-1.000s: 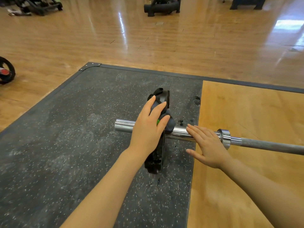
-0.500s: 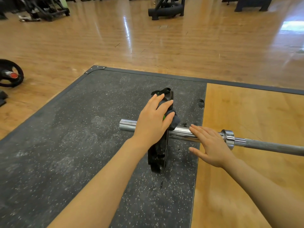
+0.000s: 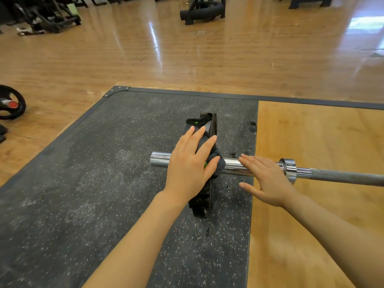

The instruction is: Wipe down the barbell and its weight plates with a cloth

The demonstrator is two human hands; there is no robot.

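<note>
At the centre of the frame the barbell point(image 3: 332, 175) lies across the speckled rubber mat point(image 3: 83, 183), one black weight plate point(image 3: 212, 129) standing on its chrome sleeve point(image 3: 160, 160). The left hand point(image 3: 189, 165) presses a dark cloth point(image 3: 216, 161) flat against the plate's face, fingers straight and spread. The right hand point(image 3: 268, 179) rests on the sleeve, fingers straight too, gripping nothing. To wipe well, probably steady the bar with the right, sweep the cloth around the whole face and rim, then along the sleeve.
</note>
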